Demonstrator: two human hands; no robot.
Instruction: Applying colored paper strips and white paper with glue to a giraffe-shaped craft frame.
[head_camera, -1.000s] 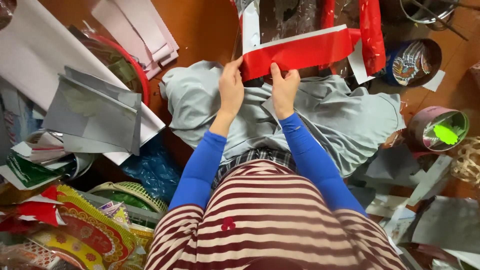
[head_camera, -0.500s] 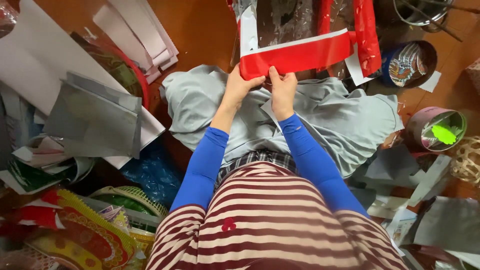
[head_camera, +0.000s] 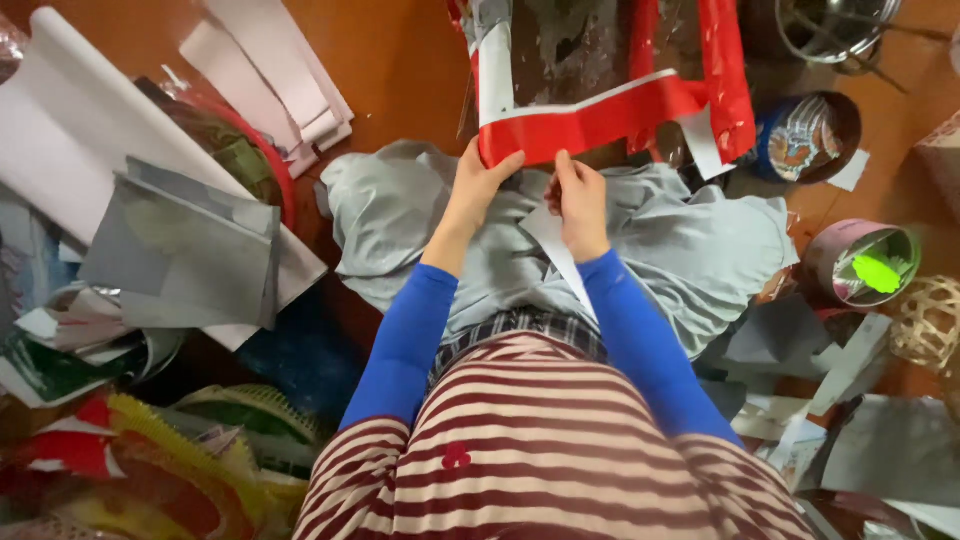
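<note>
Left hand (head_camera: 478, 185): fingers closed over the lower left end of a red paper strip (head_camera: 600, 122), thumb on its front face, pinching it. Right hand (head_camera: 580, 195): fingers curled, fingertips at the strip's lower edge just right of the left hand; it also appears to hold a narrow white paper strip (head_camera: 556, 245) that runs down toward the wrist, though the exact grip is hard to tell.

Red paper strip: held out in front of the person, slanting up to the right, white-edged along the top; it joins upright red-and-white pieces at both ends, forming part of a frame (head_camera: 725, 70).

Beneath the hands: a crumpled grey cloth (head_camera: 690, 250) spread over the lap and floor.

Beyond, on the orange-brown floor (head_camera: 400, 70): a blue patterned tin (head_camera: 805, 135) to the right of the frame; a pink tape roll (head_camera: 860, 265) with a green scrap inside; a woven ball (head_camera: 930, 320) at the right edge. To the left: grey paper sheets (head_camera: 185, 250), white paper sheets (head_camera: 270, 75), and colourful wrappers (head_camera: 130, 470) at the lower left.
</note>
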